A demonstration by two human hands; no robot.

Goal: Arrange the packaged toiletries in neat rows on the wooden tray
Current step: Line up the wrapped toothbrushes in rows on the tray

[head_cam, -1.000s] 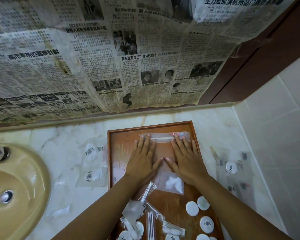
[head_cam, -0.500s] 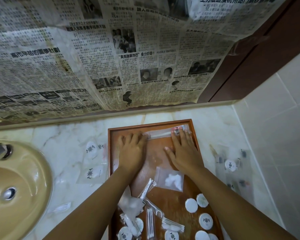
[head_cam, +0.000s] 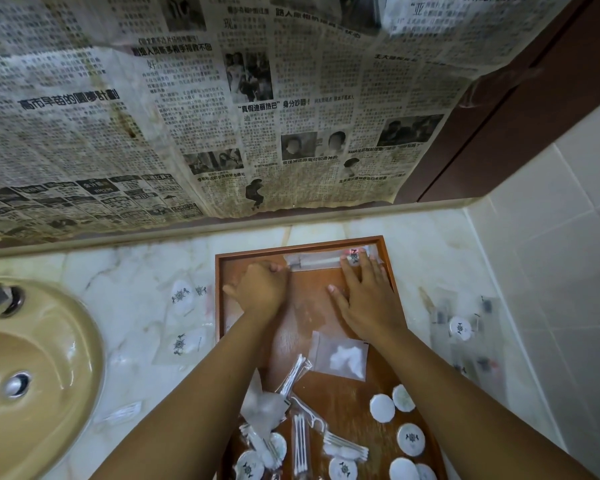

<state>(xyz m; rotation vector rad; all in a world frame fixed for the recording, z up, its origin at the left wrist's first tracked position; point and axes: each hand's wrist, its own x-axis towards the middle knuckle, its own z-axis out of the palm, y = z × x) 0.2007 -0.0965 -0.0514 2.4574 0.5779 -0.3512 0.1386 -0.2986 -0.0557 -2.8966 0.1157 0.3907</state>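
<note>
The wooden tray (head_cam: 305,244) lies on the marble counter. A long clear packet (head_cam: 314,261) sits along its far rim. My left hand (head_cam: 261,289) is curled, its fingertips pinching the packet's left end. My right hand (head_cam: 365,296) lies flat, fingertips resting on the packet's right end. Closer to me a clear bag with white cotton (head_cam: 343,356) lies between my forearms. Round white packaged items (head_cam: 381,407) lie at the tray's near right. Cotton swabs and floss picks (head_cam: 300,441) are jumbled at the near left.
A beige sink (head_cam: 32,375) fills the left side. Clear logo packets (head_cam: 184,299) lie on the counter left of the tray, and more packets (head_cam: 461,328) lie to its right by the tiled wall. Newspaper covers the surface behind.
My hands spread apart from the tray's middle. The left slid left and curled at the packet's end; the right moved toward the far right corner. The long packet now lies closer to the rim.
</note>
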